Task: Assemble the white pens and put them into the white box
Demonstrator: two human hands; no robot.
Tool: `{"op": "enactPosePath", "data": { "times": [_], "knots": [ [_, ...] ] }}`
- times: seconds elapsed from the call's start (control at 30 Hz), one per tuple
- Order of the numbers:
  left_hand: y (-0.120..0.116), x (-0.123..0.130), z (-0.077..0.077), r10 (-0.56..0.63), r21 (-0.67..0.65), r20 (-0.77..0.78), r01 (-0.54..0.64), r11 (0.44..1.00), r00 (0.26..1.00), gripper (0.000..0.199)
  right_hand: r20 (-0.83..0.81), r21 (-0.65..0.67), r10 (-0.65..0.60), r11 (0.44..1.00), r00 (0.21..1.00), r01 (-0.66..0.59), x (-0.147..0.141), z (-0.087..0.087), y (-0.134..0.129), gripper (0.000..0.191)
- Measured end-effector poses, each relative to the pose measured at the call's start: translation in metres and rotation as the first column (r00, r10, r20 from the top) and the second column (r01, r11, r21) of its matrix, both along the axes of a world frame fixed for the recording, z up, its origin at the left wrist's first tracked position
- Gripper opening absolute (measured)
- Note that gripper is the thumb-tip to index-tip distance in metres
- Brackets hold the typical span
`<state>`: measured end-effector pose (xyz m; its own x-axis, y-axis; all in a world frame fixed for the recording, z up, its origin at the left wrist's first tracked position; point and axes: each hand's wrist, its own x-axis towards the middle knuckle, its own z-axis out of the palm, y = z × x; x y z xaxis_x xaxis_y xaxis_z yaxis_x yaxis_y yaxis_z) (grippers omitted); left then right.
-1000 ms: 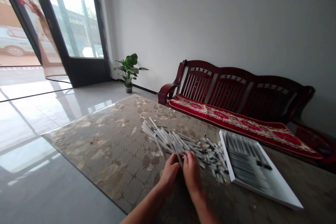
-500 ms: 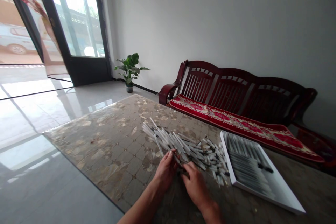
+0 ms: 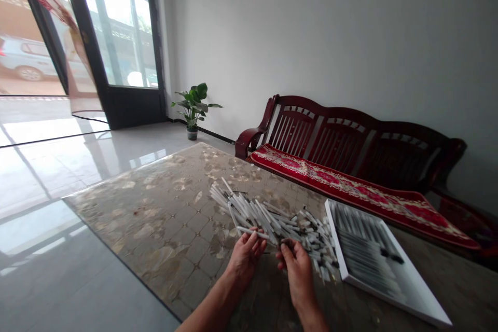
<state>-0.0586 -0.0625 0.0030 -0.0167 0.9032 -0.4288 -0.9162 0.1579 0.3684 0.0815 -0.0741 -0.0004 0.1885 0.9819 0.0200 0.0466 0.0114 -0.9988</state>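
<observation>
My left hand (image 3: 246,255) is closed around a whitish pen barrel (image 3: 249,231), which points left past the thumb. To its right, my right hand (image 3: 299,264) pinches a small dark piece (image 3: 287,242), perhaps a pen cap; the fingers partly hide it. Just beyond both hands lies a loose heap of pale pen barrels (image 3: 252,211). Short whitish and dark pen parts (image 3: 317,238) are scattered to the right of that heap.
A shallow white box (image 3: 422,293) at the right holds rows of pens with dark insides. All this rests on a patterned tabletop (image 3: 167,223). Behind the table stands a dark red wooden bench (image 3: 346,124) with a red runner. A potted plant (image 3: 192,106) is near the door.
My hands have drawn slightly apart, the right one turning and shifting right. A pale pen barrel now shows in my left hand, where a thin darker piece was between both hands. The view tilted up slightly.
</observation>
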Motion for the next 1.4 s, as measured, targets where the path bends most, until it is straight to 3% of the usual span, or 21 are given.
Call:
{"op": "enactPosePath", "data": {
  "times": [0.17,0.5,0.87,1.1,1.27,1.4],
  "knots": [
    [0.000,0.001,-0.002,0.006,0.006,-0.013,-0.006,1.000,1.000,0.013,-0.124,0.010,-0.052,0.999,0.991,0.054,-0.008,0.008,0.000,0.037],
    [-0.004,0.007,-0.007,-0.036,0.066,-0.072,0.041,0.997,0.997,0.017,-0.048,0.047,-0.082,0.995,0.995,0.084,-0.012,0.003,0.003,0.034],
    [-0.004,0.007,-0.009,-0.021,0.095,-0.126,0.033,0.995,0.992,0.029,0.214,0.151,-0.083,0.987,0.973,0.051,-0.007,-0.007,0.005,0.033],
    [-0.006,0.010,-0.010,0.020,0.153,-0.223,0.014,0.988,0.975,0.044,0.498,0.285,-0.124,0.958,0.858,-0.026,-0.002,-0.008,0.002,0.029],
    [-0.007,0.011,-0.009,0.019,0.182,-0.273,0.032,0.983,0.962,0.042,0.581,0.301,-0.154,0.953,0.799,-0.036,-0.009,-0.009,-0.003,0.029],
    [-0.007,0.012,-0.008,0.009,0.189,-0.307,0.052,0.981,0.952,0.042,0.619,0.304,-0.190,0.953,0.762,-0.009,-0.010,-0.012,-0.002,0.040]
  ]
}}
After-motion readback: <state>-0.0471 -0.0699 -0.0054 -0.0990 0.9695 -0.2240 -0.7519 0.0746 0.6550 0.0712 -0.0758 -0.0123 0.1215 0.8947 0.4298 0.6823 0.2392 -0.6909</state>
